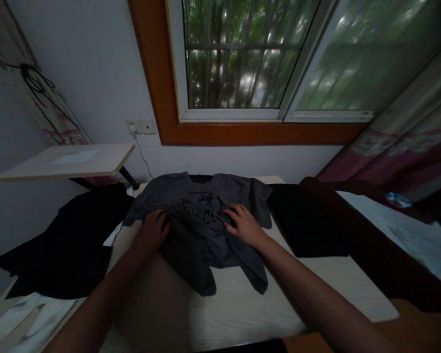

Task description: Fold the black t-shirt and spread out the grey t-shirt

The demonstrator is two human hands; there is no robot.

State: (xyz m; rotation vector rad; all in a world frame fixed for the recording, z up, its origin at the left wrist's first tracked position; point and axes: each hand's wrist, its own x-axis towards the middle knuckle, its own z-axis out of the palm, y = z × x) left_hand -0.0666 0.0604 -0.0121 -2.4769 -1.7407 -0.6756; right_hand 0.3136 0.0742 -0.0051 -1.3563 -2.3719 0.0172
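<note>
A dark grey T-shirt (pixel 209 245) with black lettering on its chest lies on the pale table, neckline toward the wall. Its lower part is bunched, and two pointed flaps of cloth hang toward me. My left hand (pixel 154 229) is at the shirt's left side, fingers curled and closed on the cloth. On the right part of the print, my right hand (pixel 243 225) has its bent fingers and thumb on a fold of the same shirt. The cloth within both grips is partly hidden.
Black garments (pixel 66 235) lie at the left above white cloth (pixel 40 318). A folded black garment (pixel 308 220) is on the right. A small raised wooden stand (pixel 69 164) is at back left. The pale tabletop (pixel 235 314) ends near me; a window (pixel 242 54) is behind.
</note>
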